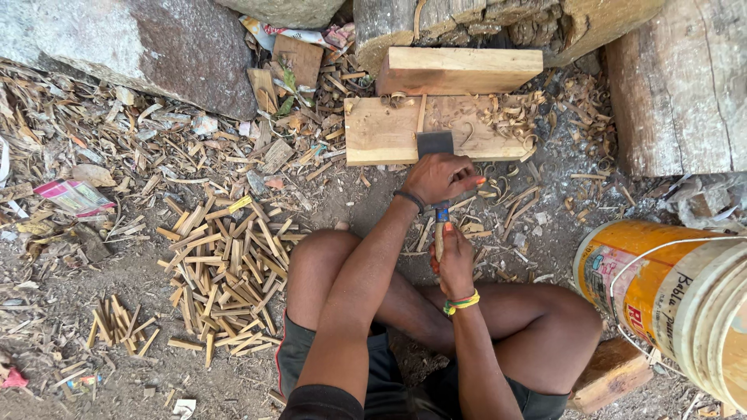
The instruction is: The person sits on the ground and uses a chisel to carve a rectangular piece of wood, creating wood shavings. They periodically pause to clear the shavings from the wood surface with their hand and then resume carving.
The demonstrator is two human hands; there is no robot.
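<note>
I sit cross-legged on the ground. My left hand [443, 177], with a black wristband, is closed over something at the near edge of a flat wooden block [381, 132], just below a dark metal blade [434, 143] that rests on the block. What lies under its fingers is hidden. Closer to my body, my right hand [454, 260], wearing green and yellow bands, grips the wooden handle [440, 233] of the tool, which has a blue collar. A pile of split wooden sticks [229, 272] lies by my left knee.
A second thicker block [459, 68] sits behind the first, with curled shavings [506, 113] around. A yellow-and-white bucket [669, 295] stands at the right, logs [677, 85] at the back right, a large stone [156, 47] at the back left. A smaller stick bundle [120, 323] lies left.
</note>
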